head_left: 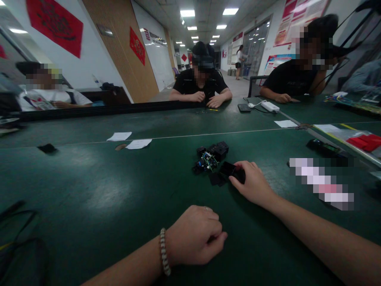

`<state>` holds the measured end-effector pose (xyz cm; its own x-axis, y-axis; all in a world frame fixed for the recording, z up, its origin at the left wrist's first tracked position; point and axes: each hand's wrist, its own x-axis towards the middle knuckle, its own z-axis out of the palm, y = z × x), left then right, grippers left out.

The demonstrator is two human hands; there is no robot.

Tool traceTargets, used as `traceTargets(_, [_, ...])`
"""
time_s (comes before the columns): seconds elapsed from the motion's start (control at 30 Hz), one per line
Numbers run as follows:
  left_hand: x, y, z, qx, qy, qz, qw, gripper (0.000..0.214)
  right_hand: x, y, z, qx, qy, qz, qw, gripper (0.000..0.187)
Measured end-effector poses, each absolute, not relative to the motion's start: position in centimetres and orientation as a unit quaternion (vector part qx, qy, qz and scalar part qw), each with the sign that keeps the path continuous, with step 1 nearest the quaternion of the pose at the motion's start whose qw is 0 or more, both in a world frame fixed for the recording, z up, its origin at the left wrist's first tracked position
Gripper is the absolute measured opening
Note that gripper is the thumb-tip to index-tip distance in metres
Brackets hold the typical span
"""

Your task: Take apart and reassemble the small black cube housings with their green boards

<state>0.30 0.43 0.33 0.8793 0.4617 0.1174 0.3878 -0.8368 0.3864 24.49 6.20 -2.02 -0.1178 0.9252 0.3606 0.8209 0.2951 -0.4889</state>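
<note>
My right hand (253,182) is closed around a black open box-shaped plastic part (229,169), its thumb on the near side and fingers on the far side. Just beyond lies a pile of small black blocks (218,149) with a tangle of blue and green parts (206,161). A flat dark piece (216,178) rests beside the held part. Nearer to me, my left hand (198,236) sits on the green table in a loose fist, a beaded bracelet at its wrist. Its curled fingers hide whatever may be inside.
White paper slips (139,144) lie on the green table (89,190). A blurred-out phone-shaped item (323,182) and a black device (324,147) are at right. Dark straps (20,222) lie at left. Across sit several people, one with a hand (217,100) on the table.
</note>
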Motion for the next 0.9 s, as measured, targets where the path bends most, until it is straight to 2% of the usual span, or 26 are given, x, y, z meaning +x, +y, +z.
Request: traceTargets(0.9, [0.29,0.45,0.41,0.952,0.220,0.105,0.185,0.029,24.55,6.19,-2.01,-0.589,-0.743,0.090,0.305,0.030])
